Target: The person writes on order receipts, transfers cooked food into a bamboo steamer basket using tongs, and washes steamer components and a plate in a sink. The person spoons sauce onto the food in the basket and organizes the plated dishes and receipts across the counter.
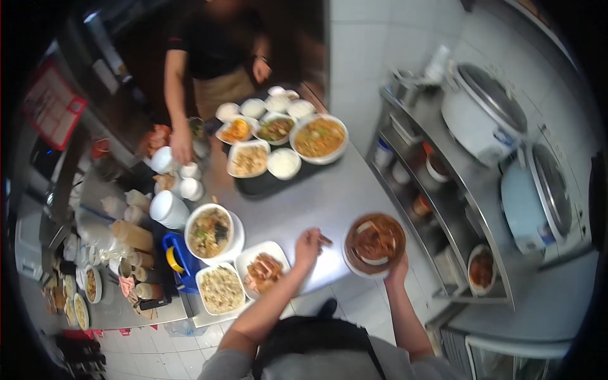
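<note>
Has pale wall tiles [380,50] at one o'clock, light floor tiles [190,345] at seven, metal shelves [475,187] at three

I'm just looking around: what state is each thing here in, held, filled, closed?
Left hand: pinching a brown piece
Right hand: gripping the brown bowl
Brown bowl: partly filled, held
Soup bowl: filled
Black tray: loaded with filled dishes
White rice cooker: closed
Pale blue rice cooker: closed
</note>
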{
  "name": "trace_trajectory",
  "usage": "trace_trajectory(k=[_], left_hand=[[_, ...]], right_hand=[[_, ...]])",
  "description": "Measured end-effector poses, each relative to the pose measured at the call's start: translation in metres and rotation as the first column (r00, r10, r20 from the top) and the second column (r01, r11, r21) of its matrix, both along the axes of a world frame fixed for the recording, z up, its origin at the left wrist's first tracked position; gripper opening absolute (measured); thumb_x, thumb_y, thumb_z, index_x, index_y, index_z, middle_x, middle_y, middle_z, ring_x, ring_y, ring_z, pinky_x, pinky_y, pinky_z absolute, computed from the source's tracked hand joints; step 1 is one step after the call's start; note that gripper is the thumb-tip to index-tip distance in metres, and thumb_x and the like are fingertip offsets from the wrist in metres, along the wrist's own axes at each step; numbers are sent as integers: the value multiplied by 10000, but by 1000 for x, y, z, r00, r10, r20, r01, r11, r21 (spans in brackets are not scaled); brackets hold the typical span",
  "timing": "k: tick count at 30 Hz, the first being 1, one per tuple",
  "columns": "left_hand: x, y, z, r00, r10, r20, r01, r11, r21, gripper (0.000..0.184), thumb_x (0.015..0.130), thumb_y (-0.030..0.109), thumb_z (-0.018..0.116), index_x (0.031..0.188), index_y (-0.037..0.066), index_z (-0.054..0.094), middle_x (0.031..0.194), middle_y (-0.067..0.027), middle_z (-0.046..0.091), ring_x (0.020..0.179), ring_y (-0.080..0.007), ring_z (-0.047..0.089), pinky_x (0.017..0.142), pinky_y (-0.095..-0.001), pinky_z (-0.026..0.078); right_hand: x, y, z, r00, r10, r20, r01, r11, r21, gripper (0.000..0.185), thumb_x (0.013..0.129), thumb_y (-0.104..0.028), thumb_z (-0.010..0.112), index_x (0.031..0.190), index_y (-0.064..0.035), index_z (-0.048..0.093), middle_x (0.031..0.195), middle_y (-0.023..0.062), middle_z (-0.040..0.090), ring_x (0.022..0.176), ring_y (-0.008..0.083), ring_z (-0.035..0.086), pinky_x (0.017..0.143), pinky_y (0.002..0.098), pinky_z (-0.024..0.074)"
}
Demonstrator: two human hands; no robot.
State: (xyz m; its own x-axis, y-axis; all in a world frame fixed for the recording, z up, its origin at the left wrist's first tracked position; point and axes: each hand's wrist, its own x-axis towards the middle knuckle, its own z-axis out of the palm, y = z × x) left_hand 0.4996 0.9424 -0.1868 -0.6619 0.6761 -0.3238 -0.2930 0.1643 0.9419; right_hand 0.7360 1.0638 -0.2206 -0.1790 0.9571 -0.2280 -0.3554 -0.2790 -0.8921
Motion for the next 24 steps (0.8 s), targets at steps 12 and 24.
trace_trajectory(k=[12, 24], left_hand=[[18, -6, -4, 991, 129, 29, -128, 991, -51, 250, 915, 207, 496, 1068, 16, 549, 835, -65, 625, 744, -131, 610, 581, -257, 515], [21, 1, -23, 953, 184, 239, -192, 981, 8, 251, 915, 219, 500, 1052, 15, 555, 846, -78, 626, 770, -141, 617, 608, -266, 516]], right_hand=[[12, 22, 70, 580, 230, 781, -512, 849, 130, 453, 877, -224, 497, 1279, -29, 419, 1037, 188, 595, 935, 332, 592, 797, 355, 480], [-9, 23, 95, 452, 87, 888, -561, 801, 207, 397, 763, -78, 470, 1153, -39, 528, 861, 191, 633, 851, 316, 626, 655, 397, 518]])
